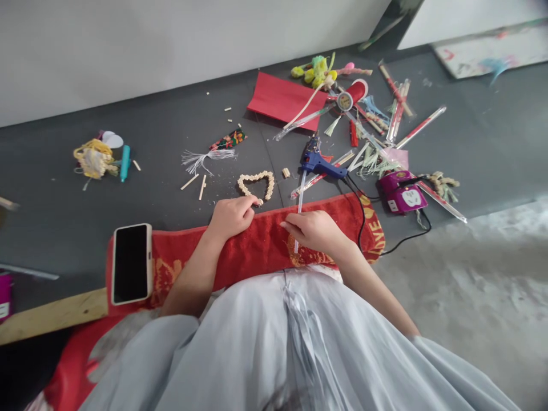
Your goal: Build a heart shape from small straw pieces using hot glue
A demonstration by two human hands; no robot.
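Observation:
A heart-shaped outline (242, 185) made of short pale stick pieces lies on the dark table. My left hand (231, 218) rests at its lower point, index fingertip touching it and the other fingers curled. To the right, my right hand (314, 229) is closed over the red towel (257, 251), its fingertips pinched together; whatever is between them is too small to make out. A clear glue stick (301, 191) runs from the blue hot glue gun (319, 162) down past these fingers, partly hidden by them. The glue gun lies on its side.
A phone (132, 264) lies on the towel's left end. Short stick pieces (202, 187) and white tassel threads (209, 158) are scattered beyond my hands. Red paper (285, 100), a red thread spool (353, 95), wrapped sticks and a purple power block (401, 192) with black cables crowd the right.

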